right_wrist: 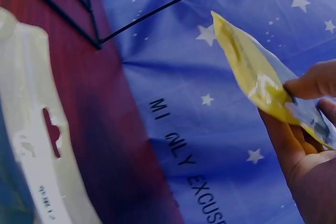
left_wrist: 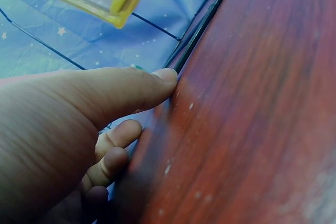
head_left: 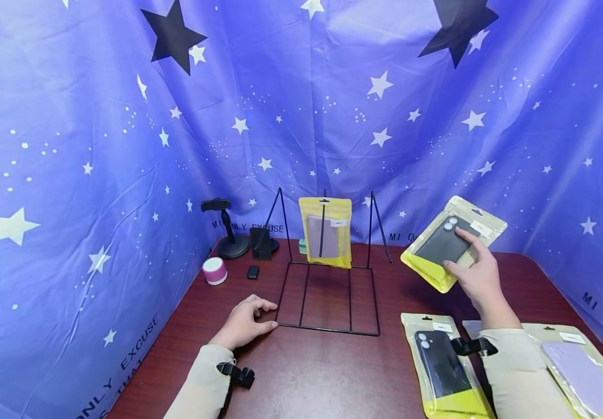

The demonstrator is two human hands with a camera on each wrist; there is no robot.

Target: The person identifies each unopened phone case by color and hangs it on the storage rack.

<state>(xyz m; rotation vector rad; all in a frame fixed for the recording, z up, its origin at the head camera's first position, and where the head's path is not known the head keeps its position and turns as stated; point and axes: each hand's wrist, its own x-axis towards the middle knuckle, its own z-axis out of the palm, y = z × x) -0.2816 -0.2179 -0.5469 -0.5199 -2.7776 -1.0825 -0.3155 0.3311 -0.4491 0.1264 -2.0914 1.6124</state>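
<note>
My right hand (head_left: 482, 282) pinches a phone case packet (head_left: 445, 241), thumb on its front; it is tilted above the table. A dark case with two lens rings shows through its window, above a yellow lower part. In the right wrist view the packet (right_wrist: 252, 80) appears almost edge-on. The left hand (head_left: 246, 320) rests at the front left corner of a black wire rack (head_left: 327, 330); its thumb (left_wrist: 152, 85) touches the wire, the other fingers loosely bent. From the rack's middle hook hangs a yellow packet (head_left: 343, 250) with a light purple case.
On the table at right lie a dark case packet (head_left: 443, 361) and a purple case packet (head_left: 584, 372), partly under my right forearm. Back left stand a phone stand (head_left: 226, 230), a pink-and-white round container (head_left: 215, 271) and a small black object (head_left: 252, 272). A starry blue cloth surrounds the table.
</note>
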